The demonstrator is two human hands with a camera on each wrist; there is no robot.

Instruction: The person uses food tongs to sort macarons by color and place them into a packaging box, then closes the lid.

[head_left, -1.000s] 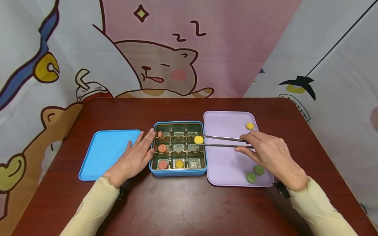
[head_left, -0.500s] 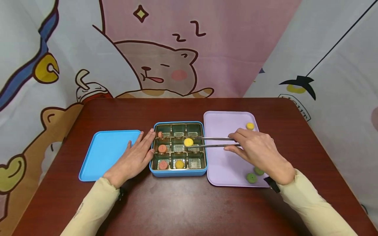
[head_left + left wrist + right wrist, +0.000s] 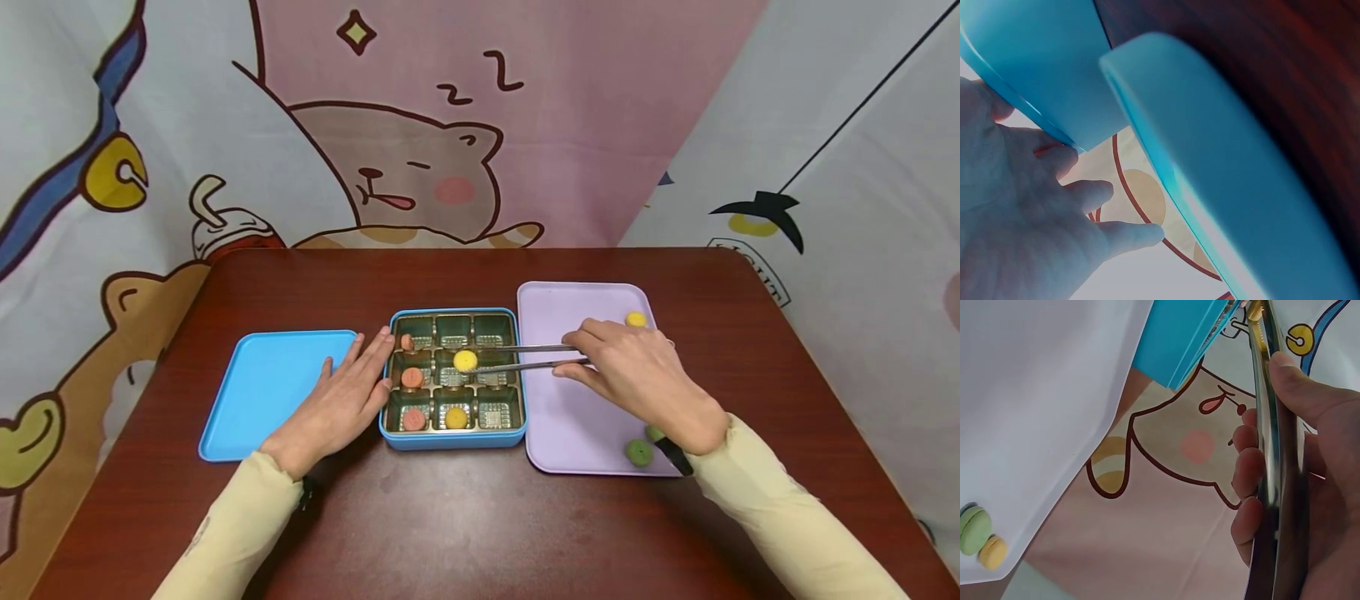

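Note:
My right hand grips metal tongs, thumb on one arm and fingers along the other in the right wrist view. A yellow macaron is pinched at their tips, over the middle compartment of the blue box. Fingers extended, my left hand rests against the box's left side. Inside the gold divided insert, pinkish-orange macarons occupy the left column. The one at the back stands on edge. Another yellow macaron lies in the front middle compartment.
Right of the box is a lilac tray bearing a yellow macaron and green macarons, one partly hidden by my right wrist. A blue lid lies left, partly under my left forearm. A cartoon-printed cloth hangs behind the table.
My right hand and the tongs have moved left, carrying the yellow macaron from the right-hand column to over the middle compartment. The left hand has stayed at the box's side.

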